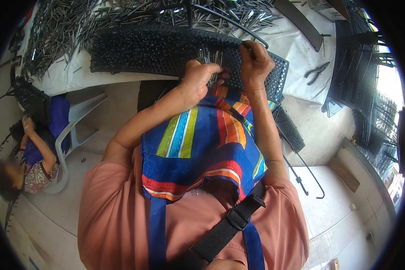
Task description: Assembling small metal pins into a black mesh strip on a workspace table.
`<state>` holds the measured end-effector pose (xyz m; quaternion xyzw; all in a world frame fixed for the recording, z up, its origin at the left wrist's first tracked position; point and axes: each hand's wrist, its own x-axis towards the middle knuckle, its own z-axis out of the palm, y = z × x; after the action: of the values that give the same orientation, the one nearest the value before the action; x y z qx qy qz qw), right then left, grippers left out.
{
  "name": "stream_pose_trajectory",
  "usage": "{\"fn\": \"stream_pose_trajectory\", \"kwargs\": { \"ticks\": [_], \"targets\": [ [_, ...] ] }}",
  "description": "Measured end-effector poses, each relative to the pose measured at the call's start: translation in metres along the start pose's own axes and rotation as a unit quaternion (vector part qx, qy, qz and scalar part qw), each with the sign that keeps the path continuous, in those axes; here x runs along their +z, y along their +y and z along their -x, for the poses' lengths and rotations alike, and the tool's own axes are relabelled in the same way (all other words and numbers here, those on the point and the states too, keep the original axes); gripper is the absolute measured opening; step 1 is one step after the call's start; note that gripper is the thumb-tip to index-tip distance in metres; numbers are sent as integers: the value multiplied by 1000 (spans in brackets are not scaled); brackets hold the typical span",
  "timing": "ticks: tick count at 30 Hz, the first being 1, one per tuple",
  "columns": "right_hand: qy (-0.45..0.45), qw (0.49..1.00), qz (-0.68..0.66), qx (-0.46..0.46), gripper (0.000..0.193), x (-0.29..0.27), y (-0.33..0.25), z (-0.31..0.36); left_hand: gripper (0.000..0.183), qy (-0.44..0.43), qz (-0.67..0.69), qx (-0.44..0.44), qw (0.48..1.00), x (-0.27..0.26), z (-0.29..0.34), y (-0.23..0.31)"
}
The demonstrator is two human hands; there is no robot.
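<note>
I see, from my distant post, a long black perforated panel (278, 72) stretched left to right, its left part densely studded with small dark, glinting pieces (139, 47), its right end showing open round holes. Over its middle I make out a bundle of slim silvery rods (205, 56), slightly fanned.

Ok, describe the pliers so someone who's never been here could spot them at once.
Start at the white-covered table across the top of the view, and find the long black perforated tray. Go past its right end, beyond the right hand, onto the white cover. There lie the dark pliers, their two splayed handles setting them apart from the straight flat bar above.
</note>
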<state>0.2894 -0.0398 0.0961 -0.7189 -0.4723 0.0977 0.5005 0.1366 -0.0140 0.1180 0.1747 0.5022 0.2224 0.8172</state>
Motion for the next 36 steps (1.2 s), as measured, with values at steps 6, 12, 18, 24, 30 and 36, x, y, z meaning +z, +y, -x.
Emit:
{"fn": "stream_pose_trajectory", "kwargs": {
  "ticks": [6,12,18,24,30,36],
  "targets": [
    [-34,999,4,-7,10,-7,-11,0,11,-1,7,-9,1000,1,1,5],
    [-25,997,60,-46,8,-3,-14,-4,11,-16,2,6,1000,-7,0,4],
    [-6,997,66,-28,7,-4,-5,-1,23,-88,13,-45,995,-25,19,-15],
    [8,994,72,-84,5,-8,-8,-6,18,-142,-119,-77,980,-51,25,-40],
    [-14,984,118,-133,5,-5,-13,0,19,-189,-175,-35,966,-59,46,-45],
    [-16,983,139,-122,5,1,-2,20,18,-242,-181,33,953,-60,70,-45]
  ]
}}
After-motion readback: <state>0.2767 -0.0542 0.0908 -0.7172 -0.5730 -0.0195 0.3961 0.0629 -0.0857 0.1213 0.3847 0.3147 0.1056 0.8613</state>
